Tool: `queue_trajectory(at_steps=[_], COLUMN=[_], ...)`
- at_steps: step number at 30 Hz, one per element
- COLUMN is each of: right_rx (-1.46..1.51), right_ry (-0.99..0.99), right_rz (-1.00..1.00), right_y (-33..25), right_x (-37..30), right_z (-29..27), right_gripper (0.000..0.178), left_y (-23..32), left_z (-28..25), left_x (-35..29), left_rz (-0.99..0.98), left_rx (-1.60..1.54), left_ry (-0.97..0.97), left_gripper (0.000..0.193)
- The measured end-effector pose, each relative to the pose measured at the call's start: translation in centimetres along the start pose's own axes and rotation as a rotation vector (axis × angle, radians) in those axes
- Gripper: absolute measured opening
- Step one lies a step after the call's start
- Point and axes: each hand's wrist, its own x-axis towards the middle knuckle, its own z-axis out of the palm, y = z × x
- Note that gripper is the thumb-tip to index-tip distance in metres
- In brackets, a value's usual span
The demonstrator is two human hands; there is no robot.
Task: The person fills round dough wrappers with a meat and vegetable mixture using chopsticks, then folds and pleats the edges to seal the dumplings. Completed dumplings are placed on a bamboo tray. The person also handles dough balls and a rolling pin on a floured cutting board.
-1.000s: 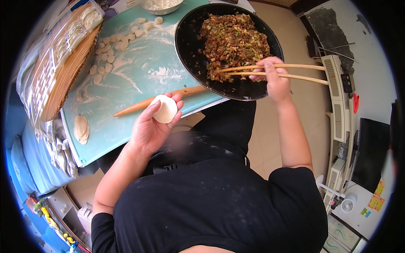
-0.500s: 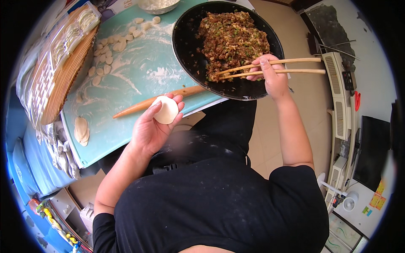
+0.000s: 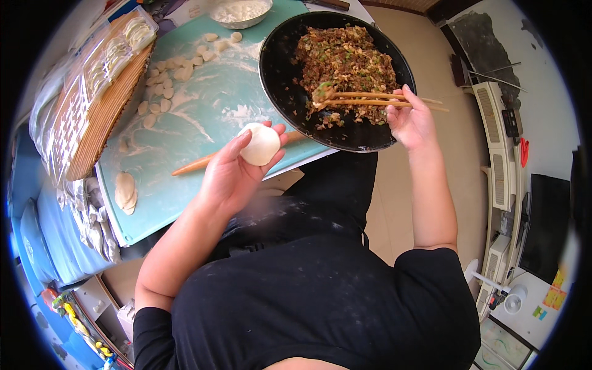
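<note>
A round white dumpling wrapper [image 3: 259,145] lies across the palm and fingers of my left hand [image 3: 231,172], with the thumb at its edge. My right hand [image 3: 412,123] grips a pair of wooden chopsticks [image 3: 364,100] over the right side of the black pan [image 3: 277,80]. A lump of filling [image 3: 322,95] is pinched at the chopstick tips. More chopped brown and green filling [image 3: 345,58] is heaped in the pan below. Behind my left hand a wooden rolling pin [image 3: 194,164] rests on the floury mat, partly hidden.
The green mat [image 3: 185,129] carries scattered dough pieces [image 3: 163,89] and a stack of wrappers [image 3: 125,192] at its left corner. A bowl of flour [image 3: 240,12] stands at the back. At left, a tray with made dumplings [image 3: 114,58] sits on a slatted board [image 3: 114,114].
The chopsticks have closed on a lump of filling and lifted it from the heap. My left hand has moved right and slightly up with the wrapper, nearer the pan.
</note>
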Motion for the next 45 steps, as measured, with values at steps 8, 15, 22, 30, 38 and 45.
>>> queue_trajectory(at_steps=[8, 15, 22, 30, 38, 45], right_rx=[0.191, -0.269, -0.652, -0.246, -0.263, -0.068], right_ry=[-0.077, -0.153, -0.453, -0.337, -0.333, -0.281], right_rz=[0.072, -0.431, -0.868, -0.649, -0.517, -0.460], right_y=[2.4, 5.1, 4.9, 3.5, 5.4, 4.8], right_x=[-3.8, -7.2, -9.9, -8.1, -7.7, -6.9], right_z=[2.8, 6.0, 8.1, 7.2, 7.4, 7.1], right_gripper=[0.022, 0.028, 0.027, 0.031, 0.032, 0.032], left_y=[-1.1, -1.4, -1.1, -0.4, 0.0, 0.5], left_z=[3.2, 2.8, 2.1, 1.9, 2.2, 2.2], left_x=[1.2, 0.3, -0.6, -1.7, -2.5, -2.9], left_rz=[-0.014, 0.075, 0.127, 0.050, 0.072, 0.047], left_rx=[0.019, 0.085, 0.174, 0.078, 0.036, 0.036], left_ry=[-0.109, -0.046, 0.003, -0.159, -0.110, -0.157], left_gripper=[0.051, 0.043, 0.036, 0.041, 0.043, 0.047])
